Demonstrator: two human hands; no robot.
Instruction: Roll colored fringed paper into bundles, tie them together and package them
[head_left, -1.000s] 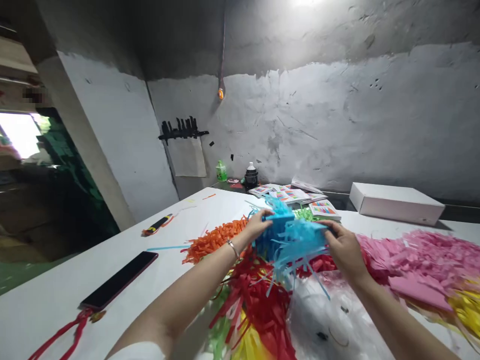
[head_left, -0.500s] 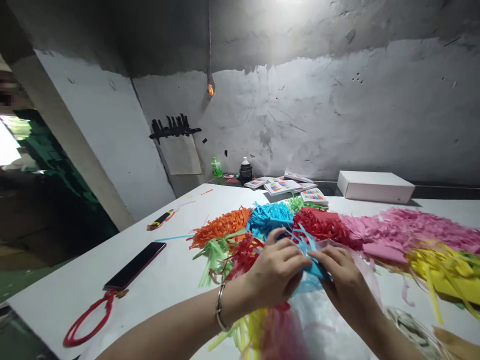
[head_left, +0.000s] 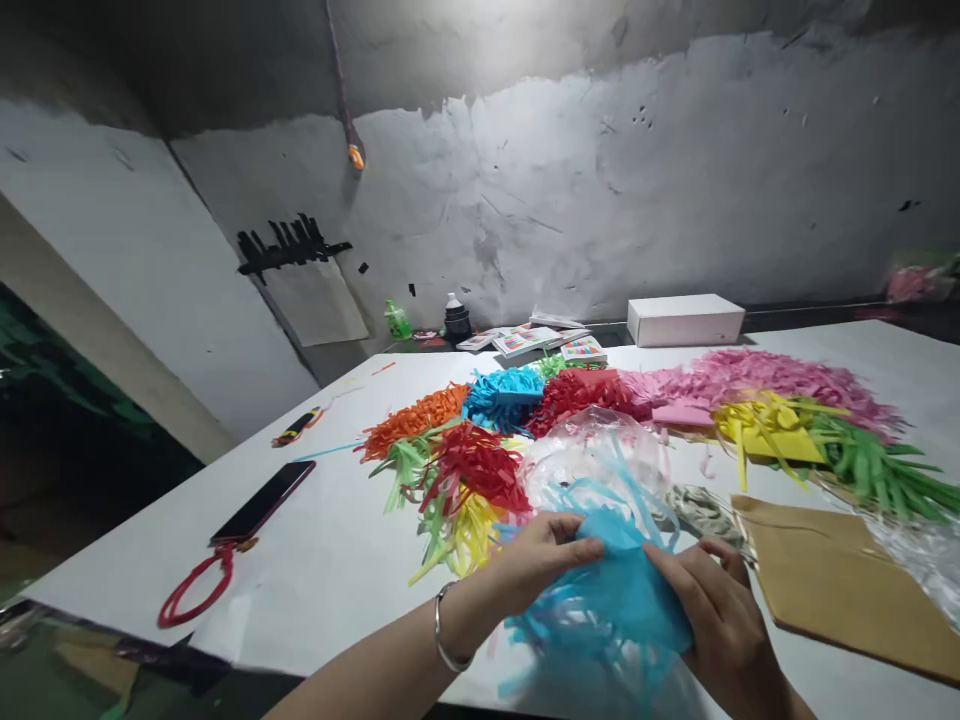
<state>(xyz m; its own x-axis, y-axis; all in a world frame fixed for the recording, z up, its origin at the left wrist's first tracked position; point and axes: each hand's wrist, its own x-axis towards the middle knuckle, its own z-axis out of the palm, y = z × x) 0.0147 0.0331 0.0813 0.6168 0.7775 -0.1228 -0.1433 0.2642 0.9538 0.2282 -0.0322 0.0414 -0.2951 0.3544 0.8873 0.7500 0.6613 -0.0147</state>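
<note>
Between my two hands is a piece of blue fringed tissue paper (head_left: 637, 590), its cut strips hanging below and curling up above. My left hand (head_left: 544, 560), with a silver bangle on the wrist, pinches its left upper edge between thumb and fingers. My right hand (head_left: 716, 605) grips the right side, the thumb lying over the paper. Clear plastic (head_left: 600, 450) lies just behind the paper. Left of it are a red fringed bunch (head_left: 476, 465) and yellow strips (head_left: 474, 530).
Orange fringe (head_left: 416, 420), blue fringe (head_left: 504, 398) and pink fringe (head_left: 787, 385) line the white table. A phone (head_left: 262, 502) with a red strap lies left. Brown cardboard (head_left: 847, 580) and pale string (head_left: 701, 512) are at right. A white box (head_left: 685, 320) stands by the wall.
My hands have moved down and nearer with the blue paper, which is now spread wider between them. The view has shifted, showing more of the table's right side.
</note>
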